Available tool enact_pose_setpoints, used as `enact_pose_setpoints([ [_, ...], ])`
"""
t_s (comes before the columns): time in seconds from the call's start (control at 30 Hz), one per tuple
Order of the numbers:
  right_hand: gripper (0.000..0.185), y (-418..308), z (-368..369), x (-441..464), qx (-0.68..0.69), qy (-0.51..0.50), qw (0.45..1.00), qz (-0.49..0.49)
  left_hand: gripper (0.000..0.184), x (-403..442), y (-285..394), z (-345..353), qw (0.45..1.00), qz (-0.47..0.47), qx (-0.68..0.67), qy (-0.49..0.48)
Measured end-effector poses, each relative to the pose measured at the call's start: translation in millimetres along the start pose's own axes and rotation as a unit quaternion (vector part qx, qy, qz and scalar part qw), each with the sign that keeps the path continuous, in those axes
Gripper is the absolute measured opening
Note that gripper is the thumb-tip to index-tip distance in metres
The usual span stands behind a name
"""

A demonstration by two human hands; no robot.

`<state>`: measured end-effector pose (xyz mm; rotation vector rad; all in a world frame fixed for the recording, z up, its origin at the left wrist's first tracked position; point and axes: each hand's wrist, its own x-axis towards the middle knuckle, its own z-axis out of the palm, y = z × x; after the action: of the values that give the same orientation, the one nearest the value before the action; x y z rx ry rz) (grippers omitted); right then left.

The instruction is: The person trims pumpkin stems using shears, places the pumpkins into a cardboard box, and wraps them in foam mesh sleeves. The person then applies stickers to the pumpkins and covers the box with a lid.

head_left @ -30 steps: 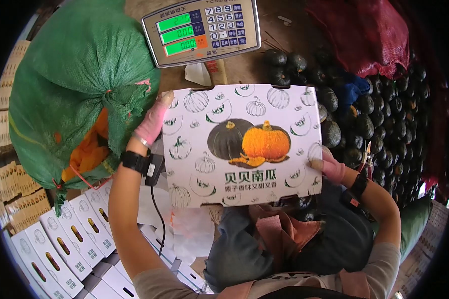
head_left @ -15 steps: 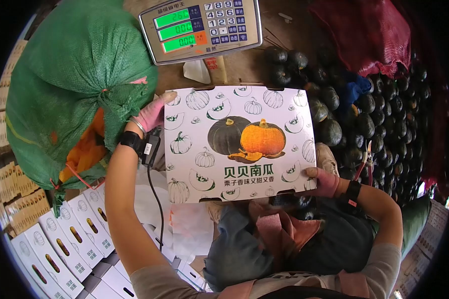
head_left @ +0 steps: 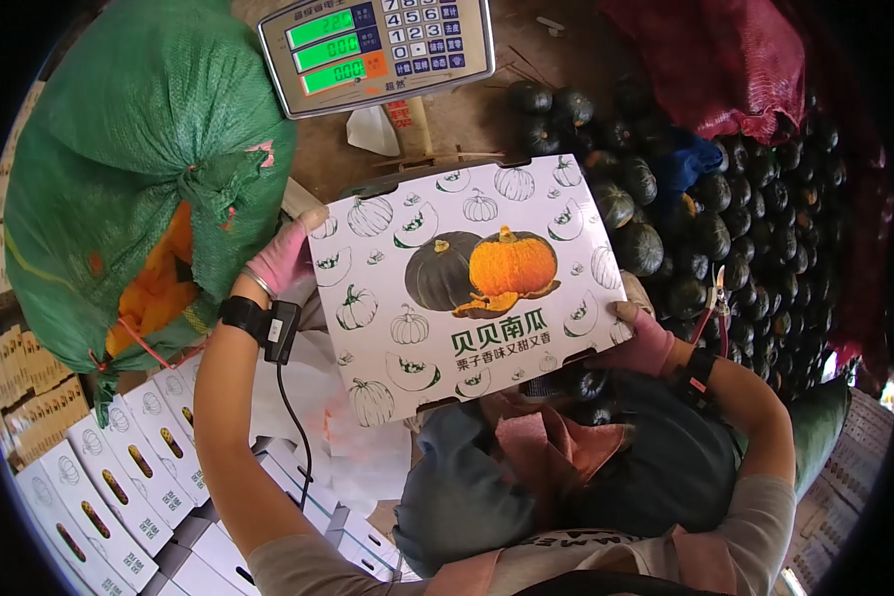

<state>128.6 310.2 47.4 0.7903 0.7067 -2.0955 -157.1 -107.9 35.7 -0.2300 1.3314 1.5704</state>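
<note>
A closed white carton (head_left: 472,288) printed with pumpkins is held between both hands, tilted a little, above my lap. My left hand (head_left: 286,256), in a pink glove with bare fingertips, grips its left edge near the upper corner. On the lower right edge my right hand (head_left: 643,338), also in a pink glove, has its fingers closed round the carton. Just beyond the box stands an electronic scale display (head_left: 375,50) with green lit readouts. What lies under the carton is mostly hidden.
A green mesh sack (head_left: 149,169) bulges at the left. White cartons (head_left: 109,477) stand in rows at the lower left. Many dark green pumpkins (head_left: 735,228) cover the right side, with red-handled shears (head_left: 715,313) and a red mesh sack (head_left: 715,65) nearby.
The carton has moved left and turned anticlockwise, its right side now higher. Both hands have gone along with it and keep their hold. The scale display appears farther up and left.
</note>
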Motion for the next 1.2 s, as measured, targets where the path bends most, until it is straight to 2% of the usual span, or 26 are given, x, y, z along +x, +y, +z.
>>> enact_pose_setpoints([
  [0.07,0.083,-4,-8,-2,-0.016,-0.006,0.997,0.071,0.052,5,6,-2,1.000,-0.030,-0.003,0.001],
  [0.2,0.084,-8,-4,-16,-0.031,-0.063,0.989,0.131,0.055,5,13,2,0.996,-0.064,0.059,0.033],
  [0.37,0.082,11,3,-4,0.013,-0.077,0.996,-0.036,0.059,12,7,-9,0.996,-0.045,0.075,0.019],
  [0.47,0.081,7,23,-3,-0.020,-0.057,0.986,-0.155,0.059,7,2,-9,0.997,-0.035,0.061,0.021],
  [0.5,0.082,-3,32,-6,-0.072,-0.028,0.977,-0.197,0.060,2,1,-6,0.998,-0.024,0.061,0.019],
  [0.63,0.083,2,6,-8,-0.023,0.028,0.989,-0.142,0.060,-3,-6,-7,0.995,0.010,0.085,0.044],
  [0.77,0.080,8,-5,-2,0.004,-0.001,0.991,-0.136,0.059,-7,-5,-4,0.994,0.012,0.096,0.045],
  [0.9,0.070,21,-27,19,0.036,-0.021,0.996,-0.085,0.058,-7,-7,-3,0.995,0.017,0.081,0.054],
  [1.07,0.061,3,2,29,-0.049,0.036,0.998,0.006,0.057,-8,-16,-5,0.996,0.066,0.035,0.045],
  [1.2,0.066,-19,21,24,-0.208,0.150,0.961,0.099,0.056,-8,-20,-3,0.995,0.078,0.031,0.056],
])
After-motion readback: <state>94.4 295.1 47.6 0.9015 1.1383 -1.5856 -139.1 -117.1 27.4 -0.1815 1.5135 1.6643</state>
